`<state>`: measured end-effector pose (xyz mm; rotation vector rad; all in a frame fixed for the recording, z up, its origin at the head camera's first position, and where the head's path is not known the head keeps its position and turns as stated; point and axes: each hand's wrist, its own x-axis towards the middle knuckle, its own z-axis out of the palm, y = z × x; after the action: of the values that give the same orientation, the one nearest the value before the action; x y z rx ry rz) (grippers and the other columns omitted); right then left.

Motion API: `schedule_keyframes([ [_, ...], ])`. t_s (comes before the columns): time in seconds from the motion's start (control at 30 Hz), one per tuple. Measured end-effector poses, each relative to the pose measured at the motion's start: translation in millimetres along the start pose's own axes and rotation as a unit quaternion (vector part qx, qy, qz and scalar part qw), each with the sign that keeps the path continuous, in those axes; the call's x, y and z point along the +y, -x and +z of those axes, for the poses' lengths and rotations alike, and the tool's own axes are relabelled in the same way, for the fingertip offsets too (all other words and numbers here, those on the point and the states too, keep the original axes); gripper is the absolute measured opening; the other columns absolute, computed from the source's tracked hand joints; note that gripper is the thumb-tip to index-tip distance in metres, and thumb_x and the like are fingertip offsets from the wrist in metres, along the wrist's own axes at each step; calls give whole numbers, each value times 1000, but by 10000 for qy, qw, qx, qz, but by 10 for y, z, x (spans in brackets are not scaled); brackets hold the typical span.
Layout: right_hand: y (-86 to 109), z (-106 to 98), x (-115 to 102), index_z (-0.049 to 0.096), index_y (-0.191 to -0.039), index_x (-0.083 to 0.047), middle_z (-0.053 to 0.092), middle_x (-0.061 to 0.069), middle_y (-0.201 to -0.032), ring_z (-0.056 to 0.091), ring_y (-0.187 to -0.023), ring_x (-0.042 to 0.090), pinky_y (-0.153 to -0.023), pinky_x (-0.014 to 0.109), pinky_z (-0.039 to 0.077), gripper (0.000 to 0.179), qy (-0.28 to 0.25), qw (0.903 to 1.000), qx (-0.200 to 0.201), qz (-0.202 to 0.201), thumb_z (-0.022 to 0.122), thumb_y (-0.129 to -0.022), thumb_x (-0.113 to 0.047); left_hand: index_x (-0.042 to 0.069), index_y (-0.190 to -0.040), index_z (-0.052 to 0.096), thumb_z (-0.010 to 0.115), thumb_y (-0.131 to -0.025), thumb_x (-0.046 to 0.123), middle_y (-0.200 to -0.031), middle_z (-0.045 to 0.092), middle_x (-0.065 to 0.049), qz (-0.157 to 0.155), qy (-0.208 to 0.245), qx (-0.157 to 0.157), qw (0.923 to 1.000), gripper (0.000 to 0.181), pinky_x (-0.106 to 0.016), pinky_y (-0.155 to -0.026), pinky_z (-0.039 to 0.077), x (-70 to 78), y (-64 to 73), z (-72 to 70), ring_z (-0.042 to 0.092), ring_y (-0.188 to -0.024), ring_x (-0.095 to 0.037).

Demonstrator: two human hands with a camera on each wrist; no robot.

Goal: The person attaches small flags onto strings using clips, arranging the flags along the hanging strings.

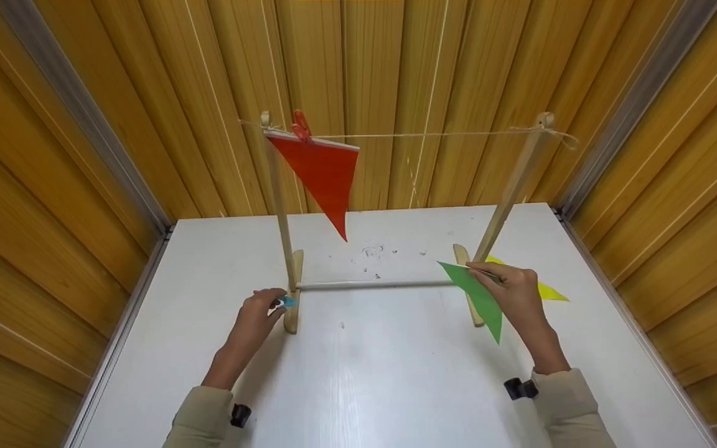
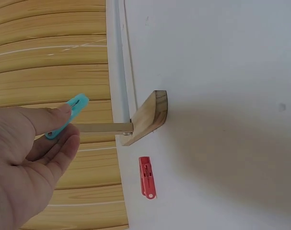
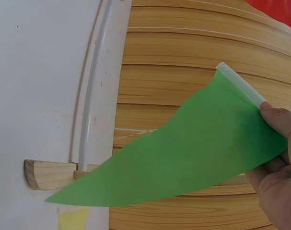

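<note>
My left hand point(image 1: 260, 312) pinches a light blue clothespin point(image 2: 68, 115) between thumb and fingers, near the foot of the left wooden post. In my right hand point(image 1: 514, 292) is a green triangular pennant point(image 3: 183, 143), gripped at its white-edged top so the point hangs down, in front of the right post point(image 1: 508, 193). A red pennant point(image 1: 324, 174) hangs at the left end of the string point(image 1: 408, 135), held by a red clothespin point(image 1: 300, 126). The string runs between the tops of both posts.
A yellow pennant point(image 1: 552, 292) lies on the white table point(image 1: 358, 373), partly behind my right hand. Another red clothespin point(image 2: 147, 177) lies by the left post's foot point(image 2: 152, 115). A white rod point(image 1: 377, 284) joins the two feet low down. Wood-patterned walls surround the table.
</note>
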<state>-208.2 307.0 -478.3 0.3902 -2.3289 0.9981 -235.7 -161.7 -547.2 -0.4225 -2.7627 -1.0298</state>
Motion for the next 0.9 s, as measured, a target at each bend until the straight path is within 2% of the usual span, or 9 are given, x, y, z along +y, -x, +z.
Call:
schedule_keyframes([
  [0.1,-43,6,-49,82,-104,-9,78,8,-97,75,-87,21,-70,4,51,22,-89,9999,30,-48,81,-83,-1,-2,-116,67,75,-86,-8,-108,73,-15,76,20,78,9999,32,-49,-88,58,57,-26,-3,71,-98,-34],
  [0.23,-92,19,-96,82,-104,-9,78,6,-96,73,-88,10,-73,6,52,23,-211,9995,93,-214,81,-83,-1,0,-115,67,76,-86,-6,-106,73,-13,132,91,108,9998,31,-55,-95,54,136,-43,-20,71,-97,-32],
  [0.3,-112,31,-115,81,-105,-9,78,6,-96,71,-90,3,-74,6,52,24,-323,9991,127,-251,81,-83,0,0,-114,68,76,-86,-6,-106,74,-12,117,98,90,9998,30,-54,-94,55,163,-46,-24,71,-96,-30],
  [0.4,-144,54,-148,81,-106,-9,78,5,-99,69,-93,-3,-76,8,53,25,-549,9981,145,-248,81,-83,0,0,-114,69,76,-86,-6,-107,74,-12,41,112,29,9999,29,-45,-86,59,190,-51,-27,71,-96,-28],
  [0.57,-199,106,-209,81,-106,-9,77,4,-103,70,-95,-1,-76,9,54,24,-789,9965,218,-184,80,-83,0,-2,-115,69,77,-85,-6,-108,74,-13,74,94,47,9999,31,-43,-85,60,234,-54,-36,70,-97,-29],
  [0.73,-258,152,-313,81,-102,-4,78,9,-99,72,-92,5,-76,8,53,23,-862,9953,359,-255,80,-81,6,-3,-116,68,77,-85,-6,-113,72,-16,225,71,58,9997,32,-44,-87,60,306,-45,-50,71,-101,-32],
  [0.9,-305,187,-421,79,-100,2,78,12,-95,72,-91,5,-78,9,53,21,-917,9948,386,-204,78,-81,11,-2,-118,67,76,-86,-4,-117,71,-17,126,134,19,9998,33,-44,-90,59,402,-33,-68,70,-107,-33],
])
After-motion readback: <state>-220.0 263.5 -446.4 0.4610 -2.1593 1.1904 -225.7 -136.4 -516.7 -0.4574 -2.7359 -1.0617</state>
